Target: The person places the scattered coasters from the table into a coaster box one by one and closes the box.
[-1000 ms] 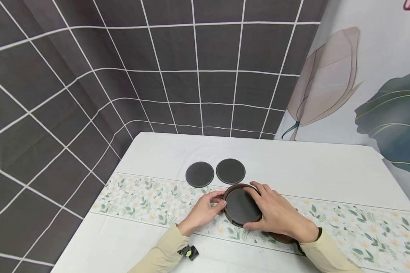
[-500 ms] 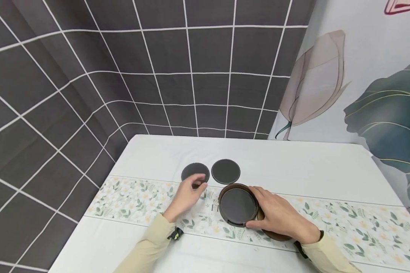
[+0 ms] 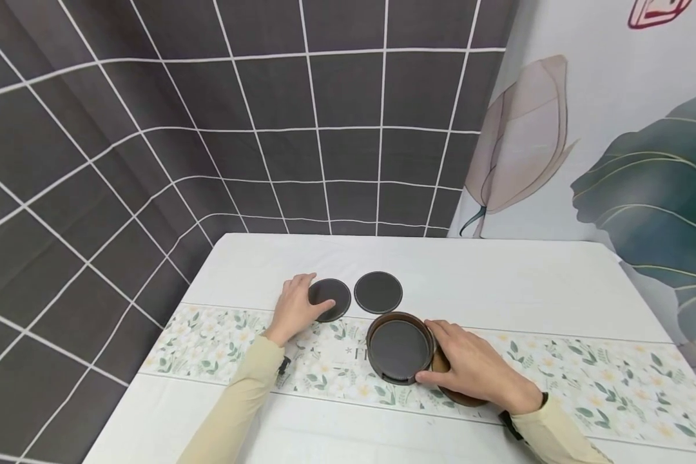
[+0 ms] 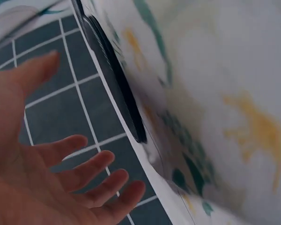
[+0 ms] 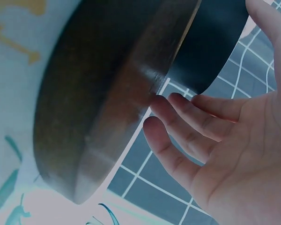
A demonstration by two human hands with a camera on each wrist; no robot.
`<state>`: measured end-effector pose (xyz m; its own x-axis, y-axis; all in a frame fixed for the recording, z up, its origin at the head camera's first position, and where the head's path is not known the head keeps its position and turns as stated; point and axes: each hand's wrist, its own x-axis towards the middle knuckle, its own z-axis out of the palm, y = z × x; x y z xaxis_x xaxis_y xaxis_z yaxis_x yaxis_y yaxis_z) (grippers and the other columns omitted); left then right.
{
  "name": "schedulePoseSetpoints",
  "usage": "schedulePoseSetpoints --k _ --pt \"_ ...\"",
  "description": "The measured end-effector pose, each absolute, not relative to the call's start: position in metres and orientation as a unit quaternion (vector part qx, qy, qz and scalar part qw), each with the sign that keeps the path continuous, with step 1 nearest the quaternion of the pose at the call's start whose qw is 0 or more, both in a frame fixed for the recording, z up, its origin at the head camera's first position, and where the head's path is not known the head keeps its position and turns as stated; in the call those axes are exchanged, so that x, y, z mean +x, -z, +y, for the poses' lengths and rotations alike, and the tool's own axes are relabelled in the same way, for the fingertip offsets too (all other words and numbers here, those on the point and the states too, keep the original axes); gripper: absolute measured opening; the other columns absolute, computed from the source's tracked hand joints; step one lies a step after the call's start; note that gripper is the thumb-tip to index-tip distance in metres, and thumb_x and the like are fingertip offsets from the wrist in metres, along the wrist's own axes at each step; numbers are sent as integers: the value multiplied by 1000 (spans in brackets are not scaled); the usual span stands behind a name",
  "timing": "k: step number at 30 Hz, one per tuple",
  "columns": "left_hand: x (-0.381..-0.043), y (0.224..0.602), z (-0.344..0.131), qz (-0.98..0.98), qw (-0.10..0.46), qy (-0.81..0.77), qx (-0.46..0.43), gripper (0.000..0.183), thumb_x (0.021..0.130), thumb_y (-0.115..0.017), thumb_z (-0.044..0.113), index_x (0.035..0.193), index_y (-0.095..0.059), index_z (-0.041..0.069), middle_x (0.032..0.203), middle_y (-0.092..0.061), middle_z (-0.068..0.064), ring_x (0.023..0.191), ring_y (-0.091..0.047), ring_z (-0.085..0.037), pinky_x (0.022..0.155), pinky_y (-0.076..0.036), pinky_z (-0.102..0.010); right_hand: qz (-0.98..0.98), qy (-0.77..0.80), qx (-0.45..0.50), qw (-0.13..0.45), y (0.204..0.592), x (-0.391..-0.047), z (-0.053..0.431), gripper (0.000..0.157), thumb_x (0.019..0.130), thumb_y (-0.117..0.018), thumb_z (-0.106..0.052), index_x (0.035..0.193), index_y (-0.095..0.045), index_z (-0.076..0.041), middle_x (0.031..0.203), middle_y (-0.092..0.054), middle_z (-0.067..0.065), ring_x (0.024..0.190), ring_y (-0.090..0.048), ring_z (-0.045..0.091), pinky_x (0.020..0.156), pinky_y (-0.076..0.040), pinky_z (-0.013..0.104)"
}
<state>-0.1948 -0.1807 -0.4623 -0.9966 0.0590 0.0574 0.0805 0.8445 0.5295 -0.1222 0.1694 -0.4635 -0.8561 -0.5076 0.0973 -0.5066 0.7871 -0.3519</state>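
Shifted left hand (image 3: 293,309) off round holder (image 3: 403,316) to left dark disc (image 3: 338,295), loosely spread beside it, with thumb over top. Holding round holder just left of right hand (image 3: 471,365), with fingers curved along its side; partly covering brown round piece (image 3: 463,398).

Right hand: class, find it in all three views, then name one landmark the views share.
Head: right of centre in the lower half, the right hand at the right side of the round holder.
Left wrist: not in it; only the left hand shows.
Right wrist: lower right, palm visible, fingers pointing left.
Shared landmark: the dark covering with white grid lines.
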Motion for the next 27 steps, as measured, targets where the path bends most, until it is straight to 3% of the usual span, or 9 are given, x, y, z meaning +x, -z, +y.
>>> schedulePoseSetpoints --k 7,14,27 --pt "-198 464 -180 -965 -39 257 -34 99 83 -80 50 156 -36 0 156 -37 -28 143 -34 -45 116 -34 -64 943 184 -276 -13 466 -122 172 90 83 -71 -71 141 -57 -4 133 -63 13 120 -63 31 97 -55 52" --pt "-197 462 -176 -967 -84 234 -46 106 78 -84 52 158 -34 3 161 -29 -29 149 -28 -45 120 -27 -65 940 186 -284 -32 467 -121 174 83 84 -72 -68 138 -60 -5 129 -65 11 115 -65 29 93 -57 51" --pt "-199 463 -175 -979 -84 173 -70 101 80 -81 54 157 -38 5 159 -38 -22 141 -37 -45 111 -38 -63 944 182 -276 -17 466 -120 174 85 86 -70 -68 140 -57 -4 130 -65 13 116 -65 32 92 -57 52"
